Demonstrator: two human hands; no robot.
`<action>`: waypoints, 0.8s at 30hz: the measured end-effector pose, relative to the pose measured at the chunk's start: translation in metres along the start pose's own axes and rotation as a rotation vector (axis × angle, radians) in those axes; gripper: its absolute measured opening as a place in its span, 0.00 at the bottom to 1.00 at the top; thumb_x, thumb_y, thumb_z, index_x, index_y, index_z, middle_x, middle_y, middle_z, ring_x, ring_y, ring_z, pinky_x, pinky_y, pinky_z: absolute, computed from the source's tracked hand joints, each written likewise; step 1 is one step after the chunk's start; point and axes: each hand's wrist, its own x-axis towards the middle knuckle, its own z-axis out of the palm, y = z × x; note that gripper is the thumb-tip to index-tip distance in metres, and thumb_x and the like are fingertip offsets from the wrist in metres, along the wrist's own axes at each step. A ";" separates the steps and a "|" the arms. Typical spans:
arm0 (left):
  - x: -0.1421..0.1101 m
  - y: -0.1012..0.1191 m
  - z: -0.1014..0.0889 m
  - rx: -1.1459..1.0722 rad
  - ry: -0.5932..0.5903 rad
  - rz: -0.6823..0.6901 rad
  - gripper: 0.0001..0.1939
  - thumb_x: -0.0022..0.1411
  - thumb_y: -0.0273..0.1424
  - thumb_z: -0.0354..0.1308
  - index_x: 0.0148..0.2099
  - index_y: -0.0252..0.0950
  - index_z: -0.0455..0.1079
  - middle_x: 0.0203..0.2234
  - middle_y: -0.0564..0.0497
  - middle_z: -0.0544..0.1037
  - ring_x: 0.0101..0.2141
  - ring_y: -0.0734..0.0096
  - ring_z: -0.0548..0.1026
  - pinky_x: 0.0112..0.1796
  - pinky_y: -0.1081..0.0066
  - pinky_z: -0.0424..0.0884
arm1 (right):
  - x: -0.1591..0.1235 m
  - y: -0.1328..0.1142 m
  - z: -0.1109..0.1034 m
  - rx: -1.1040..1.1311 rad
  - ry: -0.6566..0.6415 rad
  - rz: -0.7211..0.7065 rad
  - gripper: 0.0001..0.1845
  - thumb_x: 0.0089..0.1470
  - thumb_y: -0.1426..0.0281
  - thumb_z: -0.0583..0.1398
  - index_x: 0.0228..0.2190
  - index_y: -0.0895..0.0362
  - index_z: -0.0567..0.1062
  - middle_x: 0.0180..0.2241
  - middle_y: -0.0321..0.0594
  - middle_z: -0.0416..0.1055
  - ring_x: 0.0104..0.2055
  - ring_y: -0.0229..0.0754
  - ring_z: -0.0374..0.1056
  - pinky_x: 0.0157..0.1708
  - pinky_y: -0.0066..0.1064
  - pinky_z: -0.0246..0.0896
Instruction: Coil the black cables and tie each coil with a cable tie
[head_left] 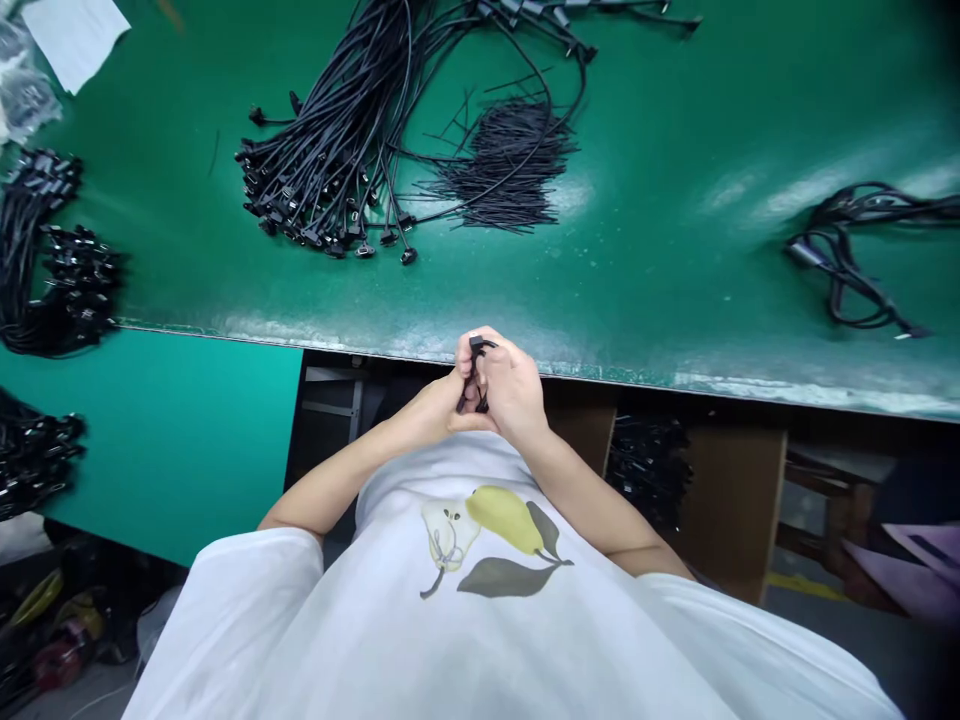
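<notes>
At the upper middle, a little to the left, the large bundle of cables [322,170] lies on the green bench [675,280]; these could become tangled, I think, because many of them cross each other. In the centre, the small black cable piece [478,343] is between the two hands at the front edge of the bench; if the grip becomes loose, it could drop below this edge. More to the right, a cable loops across the heap of thin black strips [510,165], so pulling this cable could scatter them.

The left hand [442,400] has its fingers bent closely around the black piece. The right hand [517,390] also has its fingers curled in and pressed on it, almost without gap. How firmly they press, I cannot tell.
</notes>
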 end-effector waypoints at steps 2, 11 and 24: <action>-0.005 0.000 0.005 0.042 -0.052 -0.009 0.22 0.53 0.45 0.67 0.38 0.35 0.64 0.25 0.56 0.67 0.27 0.73 0.67 0.29 0.72 0.61 | -0.001 0.004 -0.004 -0.055 -0.019 -0.016 0.29 0.54 0.44 0.61 0.24 0.58 0.71 0.38 0.40 0.69 0.26 0.32 0.63 0.22 0.27 0.61; 0.000 -0.019 0.019 -0.077 0.187 0.170 0.10 0.61 0.33 0.58 0.43 0.33 0.70 0.37 0.47 0.75 0.39 0.65 0.73 0.40 0.69 0.68 | 0.004 0.003 -0.024 -0.511 -0.055 -0.137 0.08 0.52 0.67 0.65 0.33 0.56 0.73 0.51 0.45 0.68 0.51 0.47 0.69 0.52 0.41 0.68; -0.006 -0.003 0.006 -0.677 -0.209 0.098 0.25 0.57 0.52 0.63 0.33 0.34 0.65 0.18 0.57 0.67 0.21 0.77 0.67 0.27 0.71 0.67 | -0.004 -0.007 -0.047 -0.380 -0.201 -0.097 0.26 0.51 0.55 0.69 0.46 0.53 0.67 0.56 0.47 0.66 0.49 0.45 0.72 0.52 0.42 0.71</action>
